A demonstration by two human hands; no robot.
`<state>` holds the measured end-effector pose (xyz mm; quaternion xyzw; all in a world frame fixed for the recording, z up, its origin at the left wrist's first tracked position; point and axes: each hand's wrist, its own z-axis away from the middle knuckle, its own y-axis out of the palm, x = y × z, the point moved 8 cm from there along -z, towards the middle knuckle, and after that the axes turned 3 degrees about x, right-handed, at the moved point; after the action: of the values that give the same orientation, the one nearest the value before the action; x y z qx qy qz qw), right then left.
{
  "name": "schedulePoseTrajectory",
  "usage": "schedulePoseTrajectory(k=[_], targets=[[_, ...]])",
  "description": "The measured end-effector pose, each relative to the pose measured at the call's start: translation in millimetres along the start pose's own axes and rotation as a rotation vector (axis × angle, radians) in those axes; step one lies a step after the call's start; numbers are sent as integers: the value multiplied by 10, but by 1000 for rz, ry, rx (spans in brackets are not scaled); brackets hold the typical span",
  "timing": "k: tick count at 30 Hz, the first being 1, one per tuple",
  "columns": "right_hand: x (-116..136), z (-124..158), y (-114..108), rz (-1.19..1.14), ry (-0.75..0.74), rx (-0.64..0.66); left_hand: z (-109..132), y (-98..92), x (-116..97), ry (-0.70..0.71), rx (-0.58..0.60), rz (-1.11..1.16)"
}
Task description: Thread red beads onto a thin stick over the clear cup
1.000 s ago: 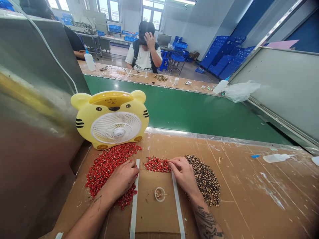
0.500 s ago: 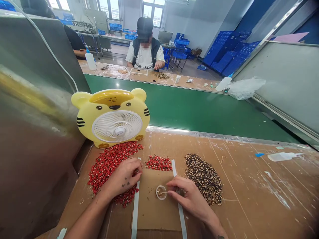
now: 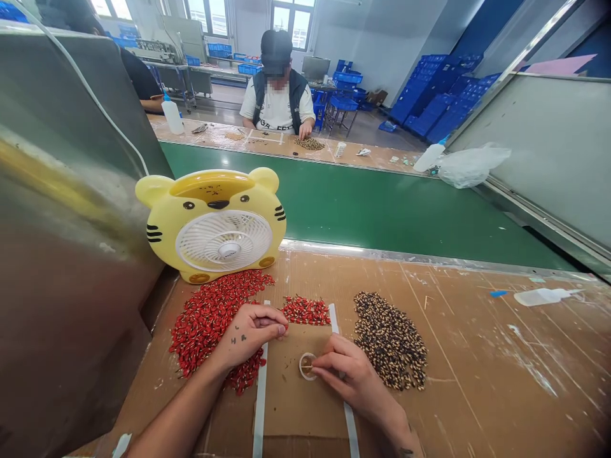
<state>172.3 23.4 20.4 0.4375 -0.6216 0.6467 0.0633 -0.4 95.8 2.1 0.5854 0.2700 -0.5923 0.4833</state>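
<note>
My left hand (image 3: 252, 331) hovers over the left white tape strip, its thumb and index finger pinched. Whatever sits at those fingertips is too small to make out. Below and behind it spreads a large heap of small red pieces with pale tips (image 3: 205, 324). A smaller group of red pieces (image 3: 305, 312) lies just beyond the fingertips. My right hand (image 3: 351, 369) pinches a thin pale stick (image 3: 308, 366), whose end reaches into a small round clear dish (image 3: 301, 373). The dish rests on a brown cardboard sheet (image 3: 300, 413).
A heap of black-and-cream pieces (image 3: 391, 343) lies to the right. A yellow tiger-faced fan (image 3: 162, 219) stands behind the red heap. Farther right is a squeeze bottle (image 3: 539, 296). Across the green belt (image 3: 405, 216), a person (image 3: 277, 95) touches another small heap.
My left hand has moved right, from the red heap toward the cardboard, fingers pinched. My right fingers have closed in around the stick, over the dish.
</note>
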Motion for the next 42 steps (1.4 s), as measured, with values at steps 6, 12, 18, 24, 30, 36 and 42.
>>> schedulePoseTrajectory(k=[6,12,18,24,30,36,42], targets=[[33,-57,21,57,-67,-53,-9,-2,29,-4,-25,-1],[2,-41,24,133,-83,3,-8,25,64,-33,4,19],[44,-39,42,217,-111,56,-17,78,122,-21,65,12],[64,-74,14,212,-119,78,-14,123,189,-63,95,32],[6,-74,-217,-19,-50,-9,-9,111,186,-96,45,-15],[-49,-106,-443,-201,36,-344,-8,127,254,-132,68,32],[-27,-216,-390,-235,41,-363,-2,161,208,-120,90,58]])
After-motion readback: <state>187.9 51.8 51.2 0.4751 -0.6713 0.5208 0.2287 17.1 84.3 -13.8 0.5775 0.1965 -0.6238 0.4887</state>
